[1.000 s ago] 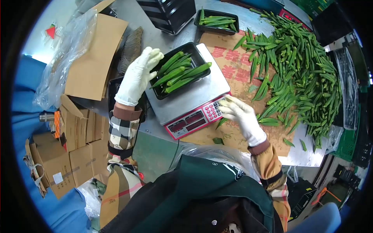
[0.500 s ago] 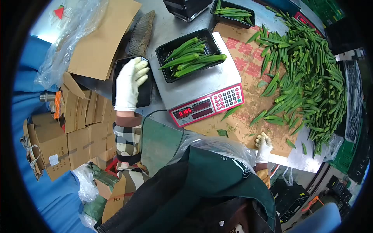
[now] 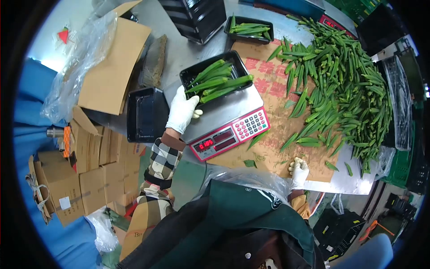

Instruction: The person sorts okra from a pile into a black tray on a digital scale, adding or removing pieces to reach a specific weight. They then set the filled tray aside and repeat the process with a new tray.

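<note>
My left hand point(image 3: 182, 111), in a white glove, is closed on the lower left edge of a black tray point(image 3: 240, 67) holding several green okra pods point(image 3: 214, 85). This tray rests on a red and silver scale point(image 3: 230, 136) whose display reads 0.185. My gloved right hand point(image 3: 298, 170) lies on the cardboard sheet point(image 3: 273, 154) near the table's front edge, its fingers curled; whether anything is in them is too small to tell. A large okra heap point(image 3: 345, 96) spreads to the right.
An empty black tray point(image 3: 145, 115) stands left of the scale. Behind are a brush point(image 3: 154, 61), stacked black trays point(image 3: 197, 18) and another okra-filled tray point(image 3: 250, 31). Cardboard boxes point(image 3: 94, 190) stand at the left, and a blue chair point(image 3: 374, 253) at the lower right.
My left hand has moved right from the empty tray to the okra tray on the scale and taken hold of its edge. The view has shifted slightly.
</note>
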`<state>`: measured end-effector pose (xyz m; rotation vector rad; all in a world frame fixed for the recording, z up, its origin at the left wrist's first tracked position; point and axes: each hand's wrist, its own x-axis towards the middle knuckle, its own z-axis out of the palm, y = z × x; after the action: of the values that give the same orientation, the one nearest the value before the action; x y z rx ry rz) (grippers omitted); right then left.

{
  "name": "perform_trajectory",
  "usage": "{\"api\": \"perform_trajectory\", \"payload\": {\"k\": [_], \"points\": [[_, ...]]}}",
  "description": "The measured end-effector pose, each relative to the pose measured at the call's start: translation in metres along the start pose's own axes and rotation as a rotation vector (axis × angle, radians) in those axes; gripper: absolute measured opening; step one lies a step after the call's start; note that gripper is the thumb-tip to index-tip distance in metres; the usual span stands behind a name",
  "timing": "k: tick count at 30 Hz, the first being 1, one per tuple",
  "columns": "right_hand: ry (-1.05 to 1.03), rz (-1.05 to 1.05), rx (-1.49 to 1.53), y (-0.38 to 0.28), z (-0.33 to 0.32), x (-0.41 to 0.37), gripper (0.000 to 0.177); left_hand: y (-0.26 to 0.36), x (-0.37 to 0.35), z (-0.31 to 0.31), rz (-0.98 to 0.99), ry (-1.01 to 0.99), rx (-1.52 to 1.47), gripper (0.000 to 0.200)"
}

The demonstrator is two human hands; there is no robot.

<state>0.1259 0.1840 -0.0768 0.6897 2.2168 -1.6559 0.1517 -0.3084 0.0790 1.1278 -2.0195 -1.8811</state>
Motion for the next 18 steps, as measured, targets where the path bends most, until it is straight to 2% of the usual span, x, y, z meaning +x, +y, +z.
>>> {"api": "perform_trajectory", "payload": {"k": [4, 8, 11, 15, 18], "points": [[0.002, 0.024, 0.000, -0.005, 0.001, -0.003, 0.014, 0.030, 0.033, 0.026, -0.114, -0.206, -0.173, 0.034], [0.021, 0.035, 0.005, -0.006, 0.003, -0.008, 0.013, 0.066, 0.083, 0.064, -0.174, -0.385, -0.169, 0.029], [0.014, 0.038, -0.008, -0.010, 0.004, -0.011, 0.011, 0.078, 0.135, 0.084, -0.151, -0.442, -0.101, 0.027], [0.030, 0.051, -0.012, -0.003, 0.004, -0.009, 0.009, 0.101, 0.186, 0.100, -0.212, -0.379, 0.017, 0.024], [0.040, 0.032, 0.000, 0.008, 0.004, -0.006, 0.009, 0.101, 0.226, 0.111, -0.297, -0.418, 0.021, 0.018]]}}
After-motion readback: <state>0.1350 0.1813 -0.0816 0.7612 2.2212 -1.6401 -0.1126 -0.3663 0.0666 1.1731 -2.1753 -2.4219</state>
